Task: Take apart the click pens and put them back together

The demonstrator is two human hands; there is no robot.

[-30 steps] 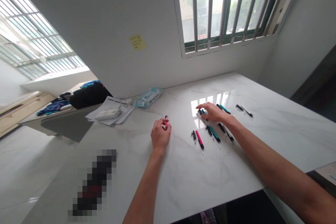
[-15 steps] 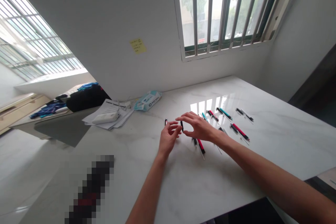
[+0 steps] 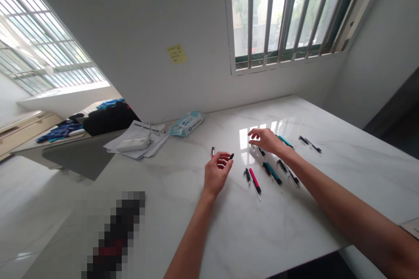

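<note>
My left hand (image 3: pixel 216 174) is raised over the white table, thumb and fingers closed on a small black pen part (image 3: pixel 231 156). Just beyond it, a red-and-black pen (image 3: pixel 212 151) shows above the fingers. Farther right, my right hand (image 3: pixel 266 140) hovers with fingers apart and nothing visible in them, over a taken-apart pen with a dark end (image 3: pixel 261 151) that it partly covers. Nearer me are a red pen barrel (image 3: pixel 254 178) with a black piece (image 3: pixel 248 175) and a thin white refill beside it, and a teal barrel (image 3: pixel 273 173) with similar parts.
More pen parts lie at right: a black-and-white set (image 3: pixel 291 175) beside my forearm, a teal barrel (image 3: pixel 286 141) behind my wrist and a white-and-black set (image 3: pixel 310 144). A wipes pack (image 3: pixel 188 124), papers (image 3: pixel 140 154) and a white device (image 3: pixel 133 144) sit along the wall.
My right hand has moved away from the left, back and to the right across the pen parts. My left hand keeps the black pen part, which is now tilted. The view has shifted slightly.
</note>
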